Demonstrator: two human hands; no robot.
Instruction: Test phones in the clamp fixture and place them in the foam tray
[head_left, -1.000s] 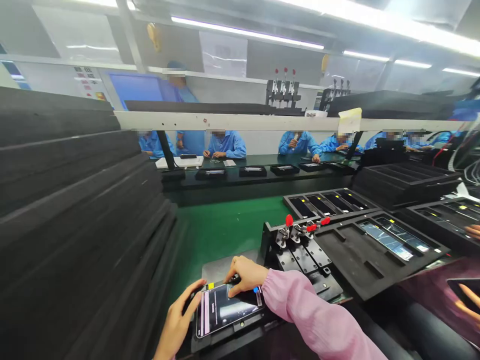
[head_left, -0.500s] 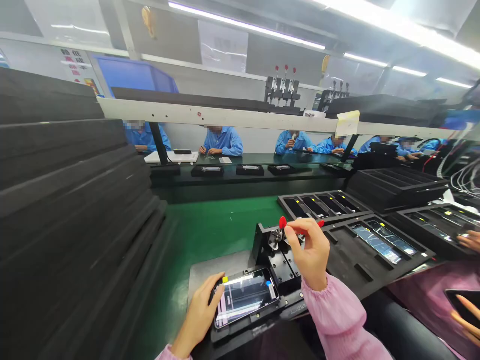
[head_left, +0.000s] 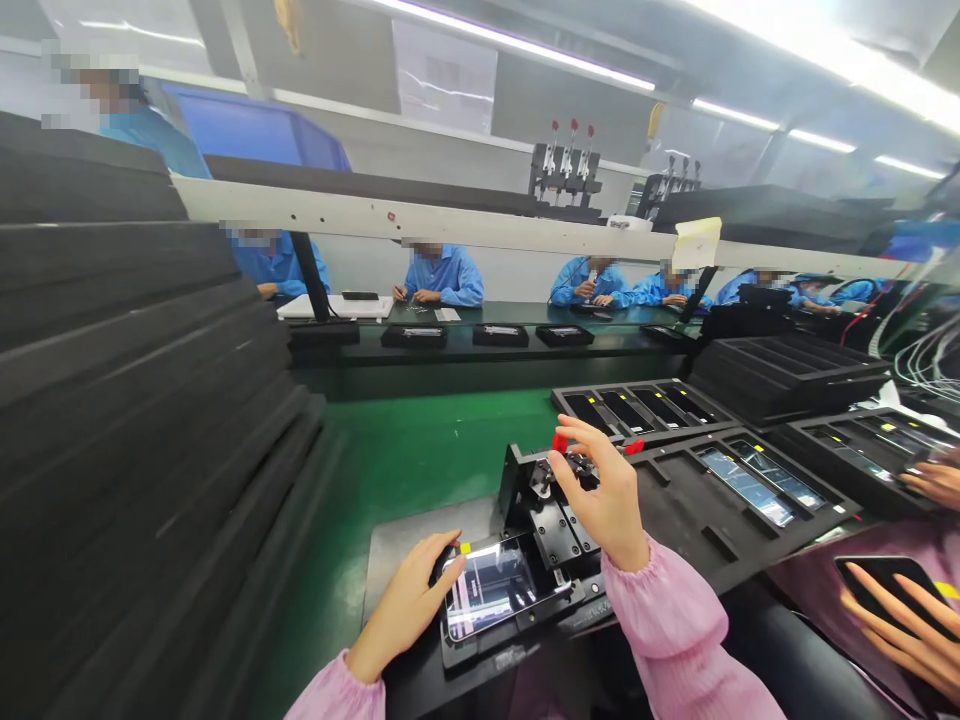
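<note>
A phone (head_left: 495, 588) with a lit, glossy screen lies in a black fixture (head_left: 517, 610) right before me. My left hand (head_left: 409, 610) rests at the phone's left edge, fingers curled against it. My right hand (head_left: 600, 495) is raised over the back of the fixture, its fingers closed on one of the red-tipped toggle clamp levers (head_left: 561, 443); a second red tip (head_left: 634, 447) shows to the right of the hand. Both sleeves are pink.
A tall stack of black foam trays (head_left: 142, 430) fills the left. Black trays holding phones (head_left: 750, 485) lie to the right, more stacked trays (head_left: 787, 370) behind. A neighbour's hand (head_left: 900, 610) holds a phone at the far right. Workers in blue sit beyond the green conveyor belt (head_left: 435, 450).
My right hand left the phone's top edge, rose to the red-tipped clamp levers and closed on one, which is now tipped down. My left hand stays at the phone's left edge.
</note>
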